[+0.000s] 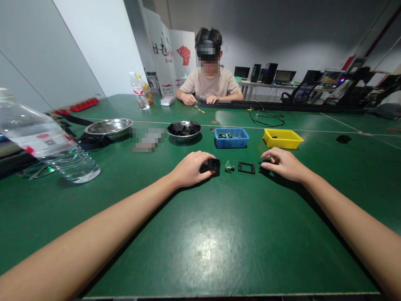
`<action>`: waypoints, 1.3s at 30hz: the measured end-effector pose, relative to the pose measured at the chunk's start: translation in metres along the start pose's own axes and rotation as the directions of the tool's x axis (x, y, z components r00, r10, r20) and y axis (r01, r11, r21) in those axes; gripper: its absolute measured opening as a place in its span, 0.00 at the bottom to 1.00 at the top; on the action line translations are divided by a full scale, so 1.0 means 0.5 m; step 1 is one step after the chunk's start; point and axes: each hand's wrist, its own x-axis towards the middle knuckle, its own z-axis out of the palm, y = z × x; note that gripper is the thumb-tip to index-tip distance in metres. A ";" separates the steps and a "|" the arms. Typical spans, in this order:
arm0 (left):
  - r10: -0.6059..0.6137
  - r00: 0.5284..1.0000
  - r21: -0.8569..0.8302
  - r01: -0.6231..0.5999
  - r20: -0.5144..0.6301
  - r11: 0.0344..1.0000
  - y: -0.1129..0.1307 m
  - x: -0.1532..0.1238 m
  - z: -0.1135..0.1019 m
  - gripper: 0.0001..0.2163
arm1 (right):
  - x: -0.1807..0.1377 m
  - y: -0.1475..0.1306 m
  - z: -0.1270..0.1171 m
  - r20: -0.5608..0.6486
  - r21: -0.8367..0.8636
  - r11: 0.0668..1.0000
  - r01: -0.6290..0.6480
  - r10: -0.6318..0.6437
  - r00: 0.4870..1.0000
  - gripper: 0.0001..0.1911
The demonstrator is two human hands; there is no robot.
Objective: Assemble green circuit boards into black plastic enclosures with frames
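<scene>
My left hand (194, 169) is closed around a black plastic housing (214, 164), low over the green table. Just right of it lies a small green circuit board (229, 167) with thin wires or pins standing up. A flat black rectangular frame (246, 167) with an open middle rests beside the board. To the right of the frame, my right hand (282, 162) has its thumb and fingers curled together at a small dark piece (261, 163) near the tabletop. The piece is too small and too covered to name.
Behind the parts stand a metal bowl of black pieces (184, 133), a blue bin (232, 142) holding circuit boards and a yellow bin (283, 144). A large water bottle (46, 138) leans in at left. Across the table sits a person (209, 83); a black cable (269, 121) lies nearby.
</scene>
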 end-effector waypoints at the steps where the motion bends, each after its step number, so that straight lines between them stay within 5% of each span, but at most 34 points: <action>1: 0.000 1.000 0.001 0.000 -0.001 1.000 0.000 0.000 0.000 0.14 | -0.001 -0.001 -0.004 0.011 -0.006 1.000 0.021 -0.021 1.000 0.18; 17: 0.008 1.000 0.003 -0.008 -0.011 1.000 0.001 0.000 0.001 0.14 | -0.004 -0.005 -0.010 0.095 0.227 0.973 0.033 -0.056 0.994 0.13; 39: -0.003 1.000 0.003 0.003 -0.004 1.000 0.002 -0.002 0.000 0.14 | -0.001 0.011 0.001 0.041 0.112 0.992 -0.053 0.049 0.998 0.17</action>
